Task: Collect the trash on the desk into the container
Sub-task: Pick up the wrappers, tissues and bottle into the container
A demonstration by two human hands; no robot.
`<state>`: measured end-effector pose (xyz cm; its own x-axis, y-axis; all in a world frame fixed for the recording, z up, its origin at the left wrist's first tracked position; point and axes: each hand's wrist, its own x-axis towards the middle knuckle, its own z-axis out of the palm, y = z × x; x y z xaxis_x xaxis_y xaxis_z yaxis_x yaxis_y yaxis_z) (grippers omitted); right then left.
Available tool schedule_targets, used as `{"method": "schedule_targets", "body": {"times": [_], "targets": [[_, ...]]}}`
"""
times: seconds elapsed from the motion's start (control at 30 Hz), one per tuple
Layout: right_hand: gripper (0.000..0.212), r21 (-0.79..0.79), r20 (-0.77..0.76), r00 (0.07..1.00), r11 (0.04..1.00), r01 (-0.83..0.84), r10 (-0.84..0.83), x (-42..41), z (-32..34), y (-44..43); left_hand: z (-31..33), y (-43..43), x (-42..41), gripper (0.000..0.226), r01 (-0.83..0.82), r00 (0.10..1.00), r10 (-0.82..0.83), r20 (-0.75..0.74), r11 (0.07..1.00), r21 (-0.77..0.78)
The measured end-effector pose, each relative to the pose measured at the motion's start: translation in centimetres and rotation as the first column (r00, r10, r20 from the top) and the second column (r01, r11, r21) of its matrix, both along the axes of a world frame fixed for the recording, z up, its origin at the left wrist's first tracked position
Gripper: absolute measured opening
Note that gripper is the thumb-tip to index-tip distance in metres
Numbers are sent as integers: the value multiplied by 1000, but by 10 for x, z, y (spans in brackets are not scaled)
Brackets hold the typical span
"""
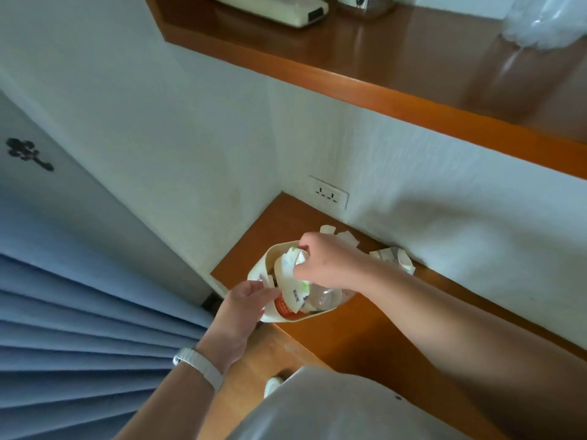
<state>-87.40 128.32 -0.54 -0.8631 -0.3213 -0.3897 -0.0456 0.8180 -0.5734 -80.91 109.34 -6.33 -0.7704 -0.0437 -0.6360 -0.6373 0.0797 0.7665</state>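
Observation:
A cream container (pixel 258 270) stands tilted on the orange wooden desk (pixel 365 328), near its left corner. Inside it I see a white printed wrapper (pixel 289 274), a clear plastic bottle (pixel 320 298) and something orange-red (pixel 282 308). My left hand (pixel 246 301) grips the container's near rim. My right hand (pixel 320 260) is over the container's mouth, fingers closed on the white wrapper. Crumpled paper (pixel 394 255) lies on the desk by the wall, right of the container. More paper scraps (pixel 332 231) peek out behind my right hand.
A wall socket (pixel 328 193) sits just above the desk's back edge. An upper wooden shelf (pixel 381 58) carries a cream device (pixel 279 9) and a clear plastic bag (pixel 546 20). Blue curtain (pixel 79 328) hangs at the left. A white knob (pixel 273 384) shows below the desk front.

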Motion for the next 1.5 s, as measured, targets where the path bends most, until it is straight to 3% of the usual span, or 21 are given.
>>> {"method": "schedule_targets", "body": {"times": [0.13,0.4,0.5,0.6,0.73,0.83,1.0,1.1,1.23,1.43,1.5], "targets": [[25,65,-5,996,994,-90,91,1,-4,-9,-1,3,0,24,8,1000,-8,-5,1000,0],[48,53,-24,992,991,-126,127,-1,-9,35,-5,5,-3,23,8,1000,-9,25,1000,7],[47,6,-70,998,1000,0,1,-7,-21,67,-5,8,-5,23,-5,999,5,41,1000,-3],[29,-11,-61,971,973,232,-232,-14,-51,103,-4,11,-7,23,-8,999,9,49,1000,-10],[18,141,-23,910,900,413,-414,-13,-110,147,-2,14,-8,24,-19,998,20,68,1000,-11],[31,244,-40,895,864,440,-445,-4,-146,170,-3,17,-9,23,-41,996,42,80,999,-11],[69,215,-94,756,728,651,-648,8,-180,188,-2,21,-8,21,-70,992,74,100,997,-39],[88,205,-90,716,690,694,-693,2,-191,190,1,25,-7,20,-80,990,82,117,997,-24],[74,140,-71,732,720,680,-677,-11,-204,191,1,28,-6,22,-105,988,105,114,994,-2],[73,-32,84,643,643,765,-761,-22,-215,194,-1,32,-3,23,-113,988,112,104,994,10],[62,-81,119,635,630,772,-763,-23,-216,194,-1,33,-1,22,-108,989,107,101,994,1]]}}
